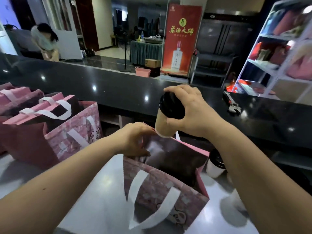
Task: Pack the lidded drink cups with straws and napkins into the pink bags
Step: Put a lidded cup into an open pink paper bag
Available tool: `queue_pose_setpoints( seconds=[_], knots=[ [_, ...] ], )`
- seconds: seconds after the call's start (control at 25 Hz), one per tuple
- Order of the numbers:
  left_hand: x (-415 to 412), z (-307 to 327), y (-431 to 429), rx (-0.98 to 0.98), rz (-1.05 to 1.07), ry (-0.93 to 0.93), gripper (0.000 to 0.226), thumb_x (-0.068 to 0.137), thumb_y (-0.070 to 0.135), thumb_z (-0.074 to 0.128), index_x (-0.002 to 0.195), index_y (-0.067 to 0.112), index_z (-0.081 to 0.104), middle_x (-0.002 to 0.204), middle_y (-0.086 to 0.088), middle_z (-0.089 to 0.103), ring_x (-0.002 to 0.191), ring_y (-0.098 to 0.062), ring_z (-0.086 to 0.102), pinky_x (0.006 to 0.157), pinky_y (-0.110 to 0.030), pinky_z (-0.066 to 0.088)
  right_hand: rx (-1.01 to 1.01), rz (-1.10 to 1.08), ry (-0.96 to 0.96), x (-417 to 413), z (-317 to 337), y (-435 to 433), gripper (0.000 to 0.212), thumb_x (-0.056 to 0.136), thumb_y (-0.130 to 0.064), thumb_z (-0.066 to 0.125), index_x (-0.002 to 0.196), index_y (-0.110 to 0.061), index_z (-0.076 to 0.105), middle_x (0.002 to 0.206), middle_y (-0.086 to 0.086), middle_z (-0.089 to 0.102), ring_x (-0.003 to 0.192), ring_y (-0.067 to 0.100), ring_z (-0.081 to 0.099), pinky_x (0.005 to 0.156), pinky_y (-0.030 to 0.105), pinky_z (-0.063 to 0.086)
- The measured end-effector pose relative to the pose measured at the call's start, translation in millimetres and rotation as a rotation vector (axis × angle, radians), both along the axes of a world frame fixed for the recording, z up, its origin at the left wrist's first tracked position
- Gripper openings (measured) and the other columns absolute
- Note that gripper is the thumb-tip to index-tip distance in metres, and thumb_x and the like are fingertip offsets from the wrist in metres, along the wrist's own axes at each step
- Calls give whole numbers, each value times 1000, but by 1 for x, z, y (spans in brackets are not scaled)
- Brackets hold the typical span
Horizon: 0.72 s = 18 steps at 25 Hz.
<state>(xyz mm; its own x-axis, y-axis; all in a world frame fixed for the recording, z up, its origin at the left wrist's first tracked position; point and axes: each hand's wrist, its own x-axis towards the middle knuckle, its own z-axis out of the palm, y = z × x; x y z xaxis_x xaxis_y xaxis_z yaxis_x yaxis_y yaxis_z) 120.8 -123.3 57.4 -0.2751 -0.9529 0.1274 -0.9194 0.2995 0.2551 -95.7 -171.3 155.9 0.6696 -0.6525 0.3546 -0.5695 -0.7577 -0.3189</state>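
My right hand (189, 108) grips a beige drink cup (163, 125) by its black lid, holding it just above the far rim of an open pink bag (168, 191) with white handles. The cup tilts a little to the left. My left hand (136, 141) pinches the bag's far left rim and holds the mouth open. A second lidded cup (215, 166) stands on the white table right of the bag, partly hidden behind my right forearm. No straws or napkins show.
Several more pink bags (55, 125) stand in a row at the left on the white table (94, 200). A black counter (118, 88) runs behind, with a wrench (232, 104) on it. A white shelf unit (278, 65) stands at the right. A person bends over far left.
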Motion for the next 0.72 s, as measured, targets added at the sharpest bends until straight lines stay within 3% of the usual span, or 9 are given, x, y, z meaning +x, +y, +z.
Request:
queue_pose_setpoints(
  seconds=[0.12,0.24,0.32,0.4,0.56,0.72],
  knots=[
    [9,-16,-10,4,-130,42,93,57,53,80,138,40,37,138,12,44,126,-15,41,100,-43,45,54,-34,63,8,-19,20,78,68,-48,66,138,-33,35,132,-8,37,121,16,29,105,32,32],
    [10,-19,-13,126,-126,5,112,60,58,77,149,37,14,155,12,17,144,-15,13,114,-46,28,62,-82,150,15,-59,36,81,70,-44,70,140,-31,33,133,-7,35,120,16,29,106,35,35],
    [9,-19,-11,215,-117,-59,123,64,57,76,152,31,-5,160,9,-8,147,-13,-10,120,-46,13,28,-62,219,16,-84,46,82,71,-45,71,142,-29,33,137,-6,35,122,17,31,107,34,35],
    [6,-18,-7,259,-136,-88,128,66,52,78,150,27,-16,158,7,-21,145,-12,-19,121,-41,6,35,-39,352,15,-107,52,83,74,-44,71,144,-25,31,142,-2,33,126,20,31,109,33,33],
    [2,-23,6,254,-188,-119,142,54,71,76,148,29,-22,155,8,-31,142,-10,-28,121,-42,4,-7,-143,655,5,-126,33,83,74,-38,71,144,-23,30,140,4,34,123,26,35,100,40,41],
    [-3,-25,19,234,-190,-131,142,54,73,74,148,29,-23,154,7,-33,141,-12,-30,120,-43,3,-54,-235,702,3,-119,1,85,72,-35,73,143,-22,29,139,7,34,121,28,37,95,41,44]
  ],
)
